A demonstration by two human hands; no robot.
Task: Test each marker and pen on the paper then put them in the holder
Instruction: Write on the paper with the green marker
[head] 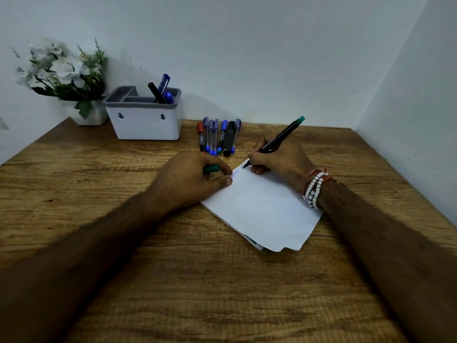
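Observation:
My right hand point(279, 157) grips a black marker with a green end point(279, 137), its tip touching the top corner of the white paper point(262, 209), where a few blue and green scribbles show. My left hand point(188, 181) holds the green cap point(211, 168) in its curled fingers while its thumb presses the paper's left edge. Several pens and markers point(217, 137) lie side by side behind the paper. The white holder with a grey rim point(146, 120) stands at the back left with a black marker and blue pens point(162, 89) in its right compartment.
A white pot of artificial flowers point(66, 75) stands left of the holder in the corner. Walls close off the wooden table point(173, 280) at the back and right. More sheets lie under the top paper.

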